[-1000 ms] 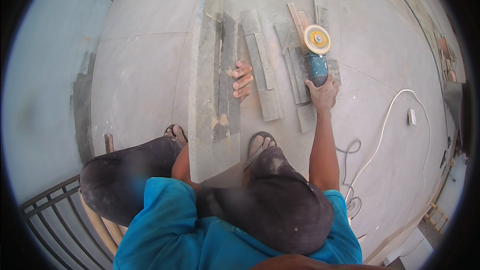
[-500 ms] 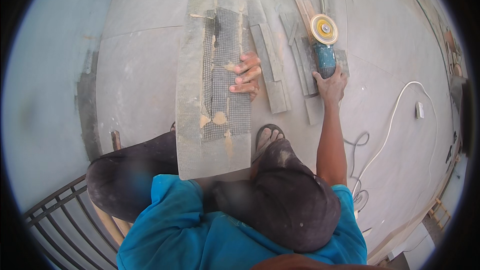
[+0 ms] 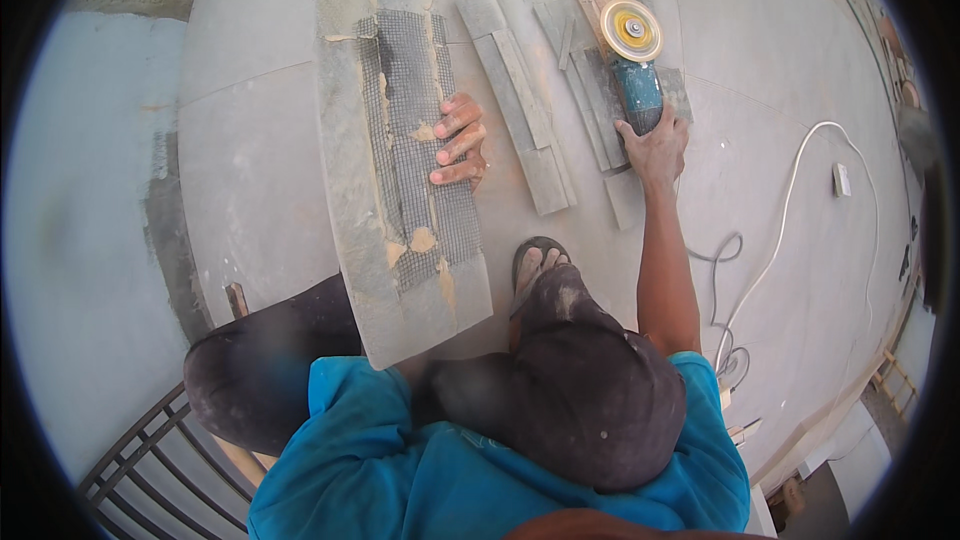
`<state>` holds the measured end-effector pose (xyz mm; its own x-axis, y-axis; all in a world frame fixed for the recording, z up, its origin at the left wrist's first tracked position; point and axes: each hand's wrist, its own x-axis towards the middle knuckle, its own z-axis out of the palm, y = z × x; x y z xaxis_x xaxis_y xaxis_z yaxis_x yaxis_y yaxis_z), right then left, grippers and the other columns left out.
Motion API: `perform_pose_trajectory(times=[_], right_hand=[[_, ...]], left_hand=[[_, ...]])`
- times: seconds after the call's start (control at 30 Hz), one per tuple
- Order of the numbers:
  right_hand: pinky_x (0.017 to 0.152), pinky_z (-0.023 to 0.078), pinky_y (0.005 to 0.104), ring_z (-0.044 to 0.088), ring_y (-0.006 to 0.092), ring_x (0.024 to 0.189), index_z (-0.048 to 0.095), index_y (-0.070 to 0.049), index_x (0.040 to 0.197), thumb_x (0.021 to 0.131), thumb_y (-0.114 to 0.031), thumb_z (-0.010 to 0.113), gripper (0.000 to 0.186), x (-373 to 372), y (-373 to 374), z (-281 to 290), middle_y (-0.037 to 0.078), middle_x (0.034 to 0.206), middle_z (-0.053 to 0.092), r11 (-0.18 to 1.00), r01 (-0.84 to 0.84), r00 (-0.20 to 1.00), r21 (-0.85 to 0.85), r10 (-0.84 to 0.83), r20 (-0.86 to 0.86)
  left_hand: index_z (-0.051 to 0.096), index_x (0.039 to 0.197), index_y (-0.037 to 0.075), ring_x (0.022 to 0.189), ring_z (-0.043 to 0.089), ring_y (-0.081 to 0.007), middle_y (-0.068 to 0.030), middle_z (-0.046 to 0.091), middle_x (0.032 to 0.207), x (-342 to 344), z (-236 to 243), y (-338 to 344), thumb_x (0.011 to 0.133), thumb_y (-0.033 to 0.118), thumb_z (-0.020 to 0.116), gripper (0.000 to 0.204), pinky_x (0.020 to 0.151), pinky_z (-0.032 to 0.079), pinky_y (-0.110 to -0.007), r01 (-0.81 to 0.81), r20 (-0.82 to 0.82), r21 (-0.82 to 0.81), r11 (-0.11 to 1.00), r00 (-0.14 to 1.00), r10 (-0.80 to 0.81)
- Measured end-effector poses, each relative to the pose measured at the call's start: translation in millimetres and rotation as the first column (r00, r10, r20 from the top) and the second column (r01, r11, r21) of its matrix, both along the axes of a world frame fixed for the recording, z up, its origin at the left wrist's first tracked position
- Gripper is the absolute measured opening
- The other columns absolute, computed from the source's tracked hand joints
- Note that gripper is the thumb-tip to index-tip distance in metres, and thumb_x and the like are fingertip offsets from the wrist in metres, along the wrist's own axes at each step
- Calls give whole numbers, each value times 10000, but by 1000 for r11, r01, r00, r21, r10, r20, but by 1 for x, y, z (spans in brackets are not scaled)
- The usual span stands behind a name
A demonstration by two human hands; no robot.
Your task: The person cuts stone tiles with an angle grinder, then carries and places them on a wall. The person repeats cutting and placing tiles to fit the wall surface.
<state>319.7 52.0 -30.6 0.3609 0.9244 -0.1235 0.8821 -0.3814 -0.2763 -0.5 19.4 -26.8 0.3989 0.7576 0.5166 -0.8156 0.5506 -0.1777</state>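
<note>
My left hand grips a long, dusty grey stone panel by its right edge, fingers over the dark mesh backing with tan patches; the thumb is hidden behind it. The panel is held above my legs, tilted toward me. My right hand is closed round the rear of a teal angle grinder, whose yellow-centred disc faces up. The grinder lies over a group of loose grey stone strips. A second row of strips lies between the panel and the grinder.
Dusty grey floor surrounds me. A white cable and a coiled grey cord lie at the right, near a small white object. A pale blue surface is at the left, a metal railing at lower left.
The panel has turned so more of its meshed back faces me, and it has shifted left with my left hand. My right hand stays on the grinder, which appears higher in view, along with the strips.
</note>
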Motion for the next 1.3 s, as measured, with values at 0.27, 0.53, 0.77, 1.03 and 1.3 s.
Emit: perform_pose_trajectory(times=[0.27, 0.53, 0.77, 1.03, 1.3], right_hand=[[941, 524, 530, 527, 376, 1234, 422, -115, 1458, 716, -471, 871, 938, 1, 2, 1, 182, 1253, 526, 998, 11, 1000, -54, -11, 9], [973, 503, 513, 532, 381, 1221, 411, -114, 1467, 747, -408, 860, 899, 1, 5, 6, 182, 1255, 521, 993, 6, 1000, -117, -5, 8], [978, 495, 521, 528, 388, 1216, 381, -121, 1479, 752, -386, 858, 909, -3, 12, 10, 188, 1262, 510, 985, 16, 999, -174, -7, 50], [981, 492, 524, 526, 400, 1221, 378, -83, 1456, 723, -397, 870, 937, -6, 18, 16, 216, 1288, 501, 974, -25, 997, -225, 40, 62], [1000, 493, 533, 534, 413, 1263, 348, -79, 1466, 730, -477, 848, 975, -4, 34, 27, 243, 1336, 507, 881, 0, 994, -474, 51, 95]], left_hand=[[381, 1357, -3, 1136, 583, -315, -131, 475, 1168, -28, -23, 26, 1047, 390, 467, 508, 965, 548, -468, 28, -96, -61, 998, 995, -34], [478, 1261, -34, 979, 668, -293, -120, 565, 1010, -63, -7, 26, 902, 392, 695, 598, 805, 619, -444, -394, -705, -253, 883, 700, 111], [464, 1365, -66, 1156, 618, -293, -185, 602, 1252, -68, 30, 40, 675, 292, 938, 910, 1001, 504, -391, -714, -980, -53, 698, -96, -172], [456, 1333, -105, 1108, 641, -316, -233, 606, 1225, -68, 114, 53, 710, 213, 914, 836, 953, 533, -383, -726, -759, 55, 685, -476, -444], [497, 1300, -141, 1090, 658, -327, -270, 620, 1209, -70, 192, 5, 754, 226, 873, 758, 920, 544, -374, -680, -523, -156, 717, -559, -644]])
